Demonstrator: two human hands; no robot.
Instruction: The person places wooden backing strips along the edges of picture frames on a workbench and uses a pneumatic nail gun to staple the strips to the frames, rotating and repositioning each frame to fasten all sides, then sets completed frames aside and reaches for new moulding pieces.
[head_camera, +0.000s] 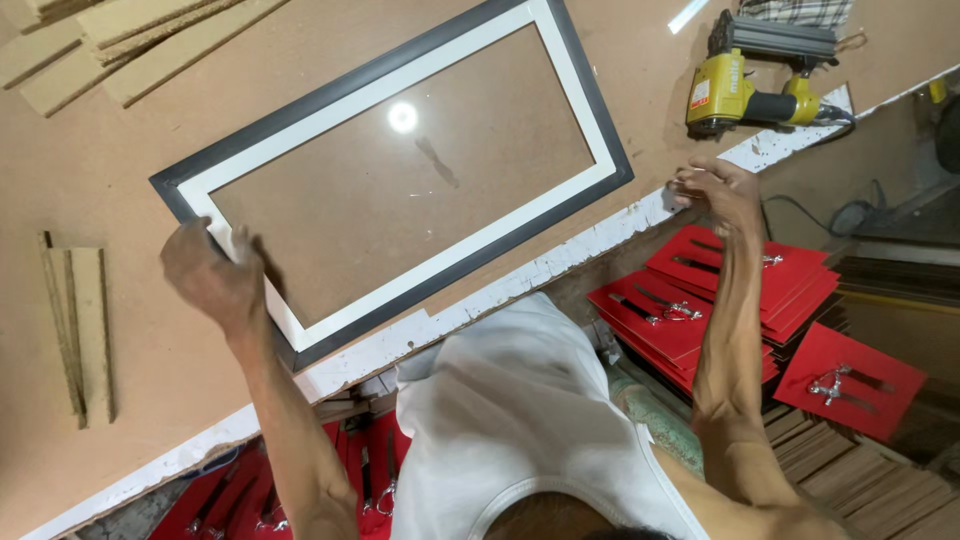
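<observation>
A rectangular picture frame (590, 100) with a dark outer rim, a white inner border and a glass pane lies flat on the brown work table (100, 180). My left hand (212, 275) rests on the frame's near left corner, fingers curled over the white border. My right hand (718, 190) hovers at the table's white-painted edge, just right of the frame's near right corner, fingers bent and apart, with nothing visibly in it.
A yellow pneumatic nail gun (745, 95) lies at the table's far right. Strips of board (80, 330) lie at left and more offcuts (130, 40) at the top left. Red cards with metal tools (700, 300) are stacked below the table edge.
</observation>
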